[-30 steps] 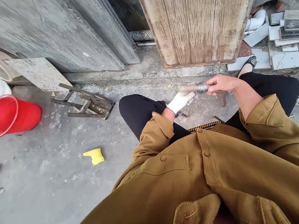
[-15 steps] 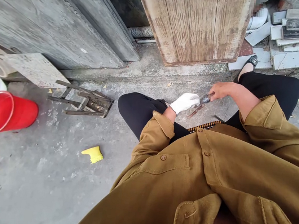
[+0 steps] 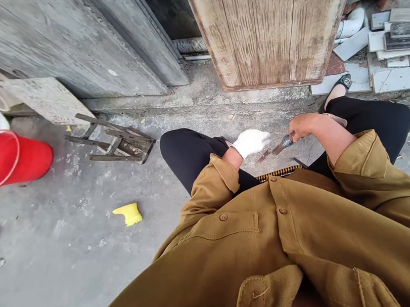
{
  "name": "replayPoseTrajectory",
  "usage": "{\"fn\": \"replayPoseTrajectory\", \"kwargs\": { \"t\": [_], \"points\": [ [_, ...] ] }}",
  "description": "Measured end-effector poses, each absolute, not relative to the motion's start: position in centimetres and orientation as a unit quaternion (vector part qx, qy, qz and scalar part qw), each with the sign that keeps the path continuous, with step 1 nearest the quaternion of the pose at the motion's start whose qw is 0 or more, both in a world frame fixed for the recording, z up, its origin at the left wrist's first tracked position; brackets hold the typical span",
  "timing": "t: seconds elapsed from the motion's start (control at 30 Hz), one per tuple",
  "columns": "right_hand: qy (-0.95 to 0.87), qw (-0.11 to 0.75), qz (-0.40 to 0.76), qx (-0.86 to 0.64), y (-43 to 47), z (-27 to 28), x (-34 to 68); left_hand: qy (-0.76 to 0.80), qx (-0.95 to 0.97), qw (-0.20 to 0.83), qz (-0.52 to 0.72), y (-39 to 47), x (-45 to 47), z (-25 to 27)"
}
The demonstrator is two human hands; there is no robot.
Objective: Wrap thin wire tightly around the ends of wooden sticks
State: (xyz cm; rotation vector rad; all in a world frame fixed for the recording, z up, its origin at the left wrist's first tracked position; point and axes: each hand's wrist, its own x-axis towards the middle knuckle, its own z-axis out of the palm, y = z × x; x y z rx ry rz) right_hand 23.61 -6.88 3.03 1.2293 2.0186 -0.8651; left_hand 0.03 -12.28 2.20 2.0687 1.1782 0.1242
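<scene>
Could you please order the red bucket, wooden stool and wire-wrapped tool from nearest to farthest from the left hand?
1. Wire-wrapped tool: just right, in the right hand.
2. Wooden stool: left side.
3. Red bucket: farther left.

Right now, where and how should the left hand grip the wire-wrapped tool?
The tool is likely best gripped by its bare end, coming from the left: that end juts past the wire, nearest the gloved left hand, while the right hand holds it higher.
</scene>
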Motion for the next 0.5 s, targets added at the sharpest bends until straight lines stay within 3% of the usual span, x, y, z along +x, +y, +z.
{"fn": "replayPoseTrajectory", "kwargs": {
  "t": [0.1, 0.17, 0.23, 0.37, 0.43, 0.5],
  "points": [
    [0.732, 0.322, -0.454, 0.393, -6.7, 3.2, 24.3, 0.468, 0.768, 0.426, 0.1, -12.0, 0.1, 2.1],
    [0.713, 0.272, -0.549, 0.342, -6.4, 3.7, 25.2, 0.465, 0.743, 0.46, 0.141, -11.4, -0.1, 1.9],
    [0.707, 0.15, -0.605, 0.334, -6.2, 4.4, 26.1, 0.462, 0.73, 0.476, 0.162, -10.8, -0.3, 1.7],
    [0.639, -0.19, -0.646, 0.372, -6.4, 5.8, 26.5, 0.463, 0.682, 0.516, 0.234, -9.7, -0.9, 1.4],
    [0.589, -0.284, -0.654, 0.381, -6.7, 6.0, 25.9, 0.456, 0.665, 0.533, 0.258, -9.6, -1.0, 1.1],
    [0.559, -0.32, -0.645, 0.41, -6.9, 5.8, 25.2, 0.448, 0.661, 0.544, 0.256, -9.7, -0.9, 0.7]
  ]
}}
